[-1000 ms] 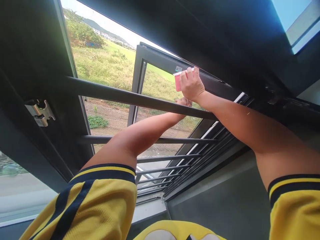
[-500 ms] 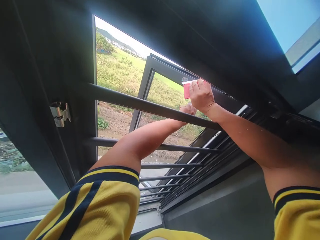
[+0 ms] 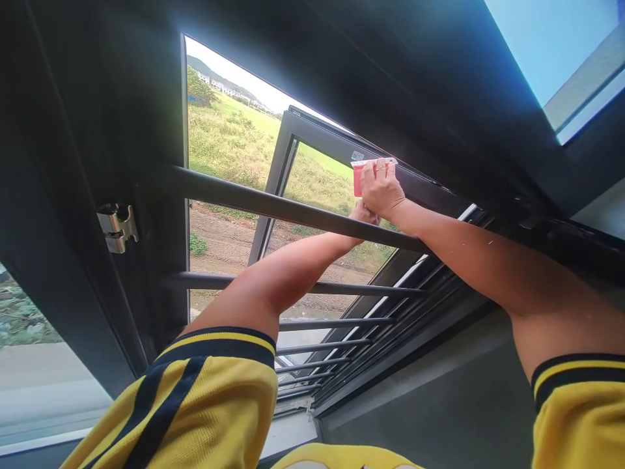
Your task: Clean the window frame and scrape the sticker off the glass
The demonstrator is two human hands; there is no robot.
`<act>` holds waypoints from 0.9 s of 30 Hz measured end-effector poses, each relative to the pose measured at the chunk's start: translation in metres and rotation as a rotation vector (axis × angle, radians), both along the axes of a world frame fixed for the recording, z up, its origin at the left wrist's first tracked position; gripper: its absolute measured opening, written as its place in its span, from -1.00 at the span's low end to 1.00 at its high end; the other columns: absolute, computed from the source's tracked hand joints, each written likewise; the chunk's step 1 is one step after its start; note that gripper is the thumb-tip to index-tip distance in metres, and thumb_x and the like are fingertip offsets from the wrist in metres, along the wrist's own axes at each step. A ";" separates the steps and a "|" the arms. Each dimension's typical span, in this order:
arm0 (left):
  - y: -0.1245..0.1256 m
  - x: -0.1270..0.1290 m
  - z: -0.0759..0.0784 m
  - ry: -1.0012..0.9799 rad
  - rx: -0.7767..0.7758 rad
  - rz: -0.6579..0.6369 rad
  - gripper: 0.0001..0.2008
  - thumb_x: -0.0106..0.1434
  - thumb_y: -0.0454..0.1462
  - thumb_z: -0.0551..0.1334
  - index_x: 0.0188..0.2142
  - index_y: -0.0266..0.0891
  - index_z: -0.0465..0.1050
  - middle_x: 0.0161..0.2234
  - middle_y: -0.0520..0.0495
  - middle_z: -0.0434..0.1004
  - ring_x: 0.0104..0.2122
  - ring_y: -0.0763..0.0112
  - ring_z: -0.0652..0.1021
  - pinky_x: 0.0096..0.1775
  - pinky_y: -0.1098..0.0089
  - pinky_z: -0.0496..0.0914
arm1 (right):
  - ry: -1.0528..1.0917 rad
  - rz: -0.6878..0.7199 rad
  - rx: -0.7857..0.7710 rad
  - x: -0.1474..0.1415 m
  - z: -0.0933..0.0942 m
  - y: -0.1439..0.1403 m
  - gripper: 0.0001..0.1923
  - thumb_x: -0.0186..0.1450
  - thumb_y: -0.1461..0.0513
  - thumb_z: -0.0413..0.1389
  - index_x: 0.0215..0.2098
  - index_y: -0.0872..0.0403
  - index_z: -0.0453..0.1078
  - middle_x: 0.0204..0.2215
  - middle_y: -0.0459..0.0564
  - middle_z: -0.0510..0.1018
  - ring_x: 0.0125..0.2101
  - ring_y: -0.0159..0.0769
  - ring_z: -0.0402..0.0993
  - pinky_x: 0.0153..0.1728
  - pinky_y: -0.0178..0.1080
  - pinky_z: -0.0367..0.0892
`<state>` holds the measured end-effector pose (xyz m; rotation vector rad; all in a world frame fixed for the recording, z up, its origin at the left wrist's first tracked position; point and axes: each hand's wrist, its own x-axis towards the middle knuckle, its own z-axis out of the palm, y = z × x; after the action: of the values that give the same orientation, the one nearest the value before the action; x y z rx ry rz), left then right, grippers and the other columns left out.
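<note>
Both my arms reach out between the dark window bars [image 3: 293, 210]. My right hand [image 3: 381, 191] grips a pink scraper-like pad [image 3: 358, 177] and presses it against the glass of the opened window sash [image 3: 312, 133], just under its top frame near a small sticker [image 3: 358, 156]. My left hand [image 3: 364, 213] is mostly hidden behind the top bar, just below the right hand; what it touches or holds is hidden.
A row of horizontal bars [image 3: 336, 322] crosses the opening below my arms. A metal hinge [image 3: 116, 227] sits on the dark frame at left. Outside lie a grassy field and a dirt path. A grey wall [image 3: 439, 404] is at lower right.
The view swung right, then settled. My right hand with the pink pad slid a little left and down along the top of the sash glass. The left hand stayed under it.
</note>
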<state>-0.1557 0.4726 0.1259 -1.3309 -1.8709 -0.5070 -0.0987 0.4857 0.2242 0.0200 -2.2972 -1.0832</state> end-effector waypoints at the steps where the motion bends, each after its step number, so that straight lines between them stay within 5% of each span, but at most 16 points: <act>1: -0.001 0.000 0.001 0.007 -0.003 -0.012 -0.52 0.34 -0.48 -0.17 -0.01 -0.41 0.47 -0.14 -0.39 0.52 -0.17 0.13 0.49 -0.11 0.09 0.33 | 0.000 -0.004 -0.001 -0.001 -0.001 0.000 -0.40 0.40 0.31 -0.26 0.30 0.52 0.15 0.21 0.55 0.23 0.20 0.29 0.18 0.09 0.37 0.12; 14: 0.013 -0.002 -0.005 -0.009 0.019 0.071 -0.52 0.35 -0.47 -0.19 -0.01 -0.38 0.46 -0.15 -0.35 0.51 -0.15 0.18 0.50 -0.15 0.16 0.34 | -0.069 -0.069 0.093 0.000 0.004 0.004 -0.38 0.41 0.27 -0.24 0.35 0.52 0.05 0.27 0.56 0.14 0.24 0.31 0.11 0.11 0.34 0.10; 19: 0.008 0.001 -0.004 0.040 -0.008 0.093 -0.68 0.40 -0.40 -0.07 -0.12 -0.35 0.45 -0.25 -0.18 0.47 -0.20 0.27 0.47 -0.14 0.22 0.34 | -0.037 0.001 0.075 0.006 0.015 0.000 -0.42 0.43 0.29 -0.26 0.30 0.47 0.17 0.20 0.50 0.27 0.19 0.18 0.20 0.11 0.20 0.16; 27: -0.002 0.004 0.002 0.075 -0.017 0.053 -0.55 0.33 -0.49 -0.17 -0.12 -0.37 0.48 -0.30 -0.31 0.46 -0.22 0.13 0.47 -0.23 0.16 0.21 | -0.004 0.043 0.010 0.007 0.023 -0.010 -0.45 0.43 0.28 -0.25 0.21 0.45 0.31 0.05 0.46 0.44 0.05 0.05 0.35 0.08 0.04 0.23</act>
<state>-0.1512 0.4710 0.1274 -1.2902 -1.8479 -0.4087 -0.0919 0.4756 0.2468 0.0754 -2.2844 -1.0741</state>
